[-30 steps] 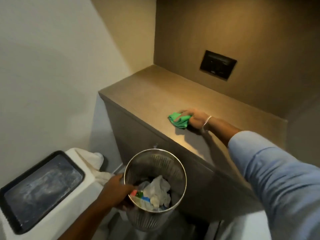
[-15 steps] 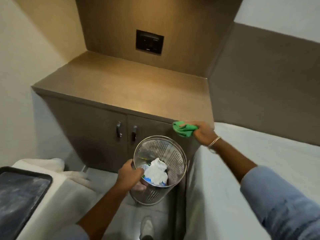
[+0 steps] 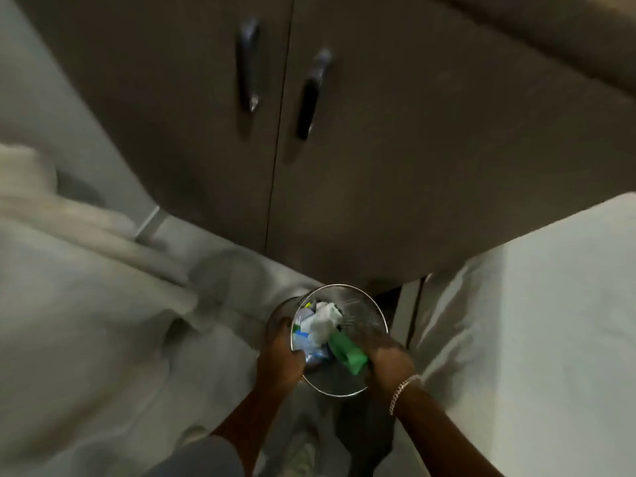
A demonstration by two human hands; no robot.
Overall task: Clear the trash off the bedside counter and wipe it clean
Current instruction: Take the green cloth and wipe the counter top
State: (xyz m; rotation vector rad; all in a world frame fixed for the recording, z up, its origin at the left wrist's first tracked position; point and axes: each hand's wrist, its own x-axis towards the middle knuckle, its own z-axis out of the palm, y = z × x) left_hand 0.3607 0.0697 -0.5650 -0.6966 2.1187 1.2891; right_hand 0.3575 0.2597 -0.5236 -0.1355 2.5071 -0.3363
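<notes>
Brown laminate cabinet (image 3: pixel 395 166), doors shut and two dark handles (image 3: pixel 306 98) side by side, fills the upper frame; its counter top is out of view, so whether it is clean cannot be told. White bedding (image 3: pixel 550 321) lies to the right and pale fabric (image 3: pixel 69 304) to the left, with a strip of floor between them. Low over that strip, just before the cabinet's bottom edge, sits a perforated metal bin (image 3: pixel 364 318), whether resting or held clear cannot be told. Inside it are crumpled white paper (image 3: pixel 323 321) and blue scraps (image 3: pixel 303 337). The left hand (image 3: pixel 280 356) is curled over the bin's left rim, thumb inside. The right hand (image 3: pixel 389 359), a bracelet (image 3: pixel 402 390) at its wrist, is closed round a green cloth (image 3: pixel 347 351) at the right rim; the cloth dips into the bin's mouth.

The step appears to be setting the bin down with the trash gathered. To do it well, keep both hands level so the bin lands flat and upright, clear of the doors and bedding. Keep the cloth pinched and lift it clear of the rubbish, unless it too is to be discarded.
</notes>
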